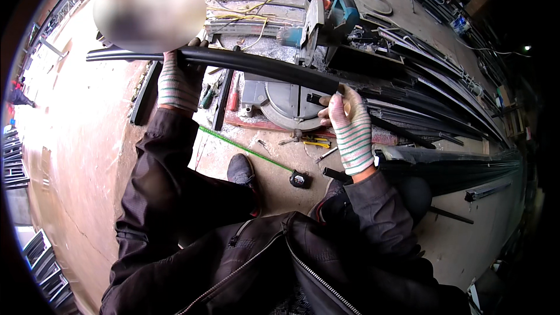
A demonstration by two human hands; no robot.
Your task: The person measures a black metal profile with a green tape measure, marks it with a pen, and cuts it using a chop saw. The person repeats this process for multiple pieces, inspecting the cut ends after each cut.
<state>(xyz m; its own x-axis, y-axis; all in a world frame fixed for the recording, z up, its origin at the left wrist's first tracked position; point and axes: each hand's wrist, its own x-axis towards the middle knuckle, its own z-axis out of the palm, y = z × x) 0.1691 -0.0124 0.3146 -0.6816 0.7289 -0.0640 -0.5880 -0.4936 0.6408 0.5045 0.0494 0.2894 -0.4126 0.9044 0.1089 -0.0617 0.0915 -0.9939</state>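
Note:
Held up in front of me, a long black metal profile runs from the far left to the middle right, over the grey base of a mitre saw. My left hand, in a white glove with green stripes, is closed round it left of the middle. At its right end, my right hand, in a matching glove, grips the profile with fingers curled and thumb raised. A short dark bar end shows beside those fingers. By my shoes lies a black tape measure with its green blade pulled out.
The mitre saw's head stands beyond the profile. Stacked dark profiles fill the right side. Screwdrivers and yellow-handled pliers lie near the saw base. Cables cross the floor behind. A blurred patch covers the upper left.

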